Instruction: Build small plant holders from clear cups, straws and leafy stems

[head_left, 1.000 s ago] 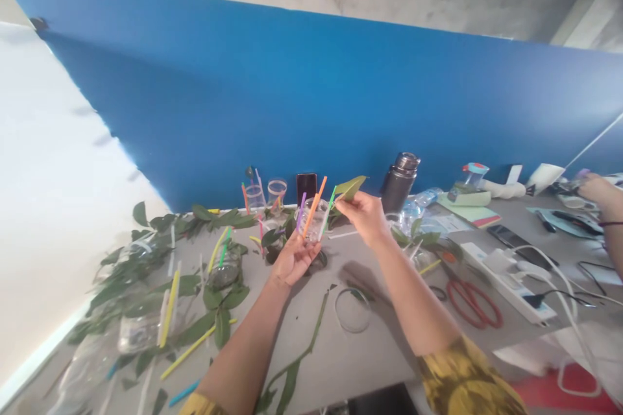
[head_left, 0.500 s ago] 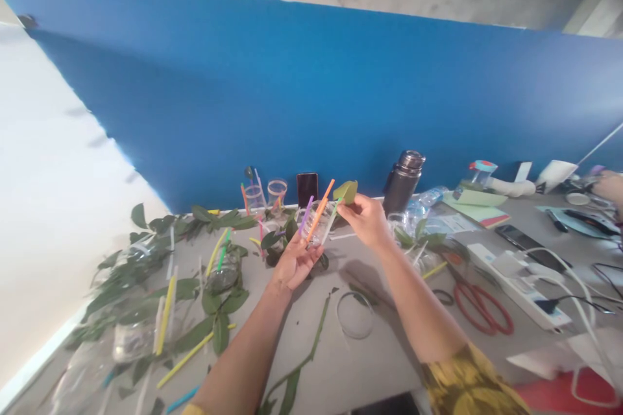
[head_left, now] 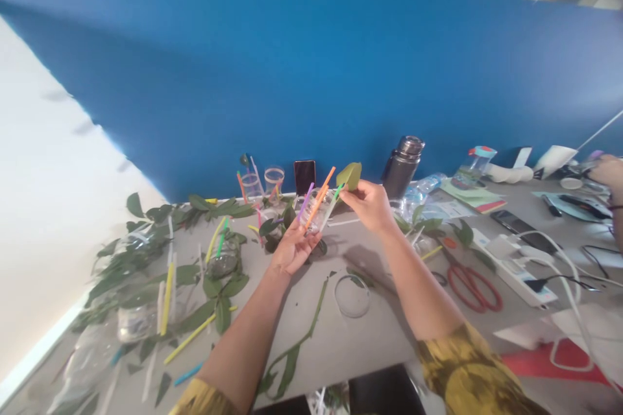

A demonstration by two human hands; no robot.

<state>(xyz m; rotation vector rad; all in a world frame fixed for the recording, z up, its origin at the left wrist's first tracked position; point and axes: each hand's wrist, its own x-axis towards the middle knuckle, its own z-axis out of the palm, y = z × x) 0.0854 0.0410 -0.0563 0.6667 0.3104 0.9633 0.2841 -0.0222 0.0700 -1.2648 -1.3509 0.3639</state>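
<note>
A person's left hand [head_left: 294,248] lifts a clear plastic cup [head_left: 315,213] holding orange, purple and green drinking straws [head_left: 318,191] above the far half of a grey surface [head_left: 360,343], its fingers [head_left: 302,233] spread and curled loosely against the cup. The right hand [head_left: 370,206] pinches a green leaf [head_left: 349,176] just beside the straw tips, thumb and fingers closed on it. Leafy stems [head_left: 214,207] lie toward the left edge; red-handled scissors [head_left: 474,288] and a power strip [head_left: 511,266] sit right, a steel flask [head_left: 403,166] at the far edge.
</note>
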